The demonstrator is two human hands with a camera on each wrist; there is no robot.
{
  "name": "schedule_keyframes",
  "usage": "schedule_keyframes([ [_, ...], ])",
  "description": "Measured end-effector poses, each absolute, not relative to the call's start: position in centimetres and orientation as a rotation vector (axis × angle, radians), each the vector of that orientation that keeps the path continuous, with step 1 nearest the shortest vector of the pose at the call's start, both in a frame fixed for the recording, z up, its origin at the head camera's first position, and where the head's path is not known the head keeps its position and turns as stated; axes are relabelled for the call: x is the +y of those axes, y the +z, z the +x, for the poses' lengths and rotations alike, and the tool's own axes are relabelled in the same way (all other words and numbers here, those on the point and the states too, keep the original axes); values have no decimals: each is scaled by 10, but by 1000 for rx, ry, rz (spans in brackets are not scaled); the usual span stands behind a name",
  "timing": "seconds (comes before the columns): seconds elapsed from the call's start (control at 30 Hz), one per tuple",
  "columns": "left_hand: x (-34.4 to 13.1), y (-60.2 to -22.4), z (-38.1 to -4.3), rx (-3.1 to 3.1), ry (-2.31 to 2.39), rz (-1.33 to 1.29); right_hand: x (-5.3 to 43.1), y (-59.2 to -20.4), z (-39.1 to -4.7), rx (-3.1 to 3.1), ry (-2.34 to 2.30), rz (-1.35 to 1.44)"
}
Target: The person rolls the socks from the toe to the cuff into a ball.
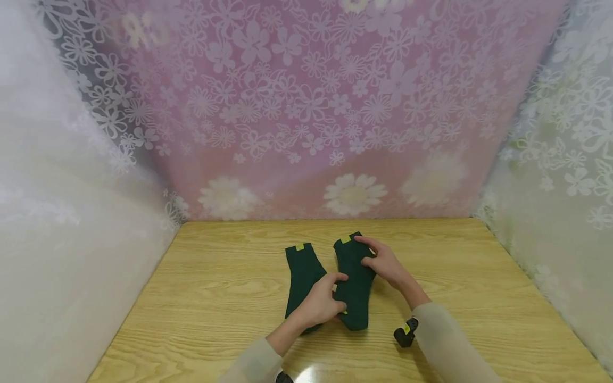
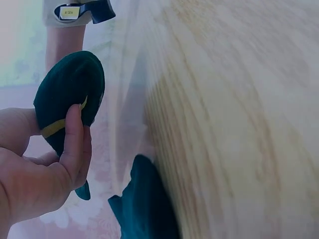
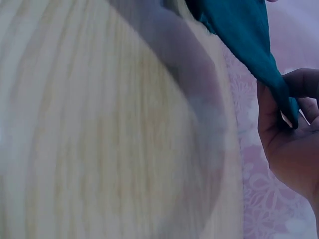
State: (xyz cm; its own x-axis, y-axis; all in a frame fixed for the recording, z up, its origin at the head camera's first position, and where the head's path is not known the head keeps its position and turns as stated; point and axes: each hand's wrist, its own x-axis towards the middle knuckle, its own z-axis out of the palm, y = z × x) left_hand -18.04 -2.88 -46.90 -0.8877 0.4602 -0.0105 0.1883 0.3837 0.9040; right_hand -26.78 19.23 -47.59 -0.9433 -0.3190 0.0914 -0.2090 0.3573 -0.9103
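Two dark green socks are side by side. The left sock (image 1: pixel 300 274) lies on the table with a yellow-green patch at its top edge. My left hand (image 1: pixel 318 303) reaches across it and pinches the lower left side of the right sock (image 1: pixel 355 290). Near the top of that same sock, my right hand (image 1: pixel 387 265) grips its right edge. The left wrist view shows the held sock (image 2: pixel 72 82) raised off the table, a yellow stripe across it beside my fingers. Green fabric (image 3: pixel 244 40) runs down between my right thumb and fingers in the right wrist view.
The wood-grain table (image 1: pixel 210 298) ends at a pink flowered backdrop (image 1: pixel 306 106). Pale sheets stand at the left (image 1: pixel 72 213) and right (image 1: pixel 551 175). A black device (image 1: pixel 406 333) sits on my right wrist.
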Motion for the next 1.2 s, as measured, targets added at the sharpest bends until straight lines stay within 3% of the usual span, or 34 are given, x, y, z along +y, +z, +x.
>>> schedule_keyframes([
  [0.77,-82,-468,-172,2420,1566,490,132,-483,-281,2358,-1733,-548],
  [1.03,-98,-471,-171,2405,1599,456,108,-461,-267,2319,-1747,-567],
  [1.2,-108,-474,-170,2405,1614,411,95,-476,-277,2315,-1762,-551],
])
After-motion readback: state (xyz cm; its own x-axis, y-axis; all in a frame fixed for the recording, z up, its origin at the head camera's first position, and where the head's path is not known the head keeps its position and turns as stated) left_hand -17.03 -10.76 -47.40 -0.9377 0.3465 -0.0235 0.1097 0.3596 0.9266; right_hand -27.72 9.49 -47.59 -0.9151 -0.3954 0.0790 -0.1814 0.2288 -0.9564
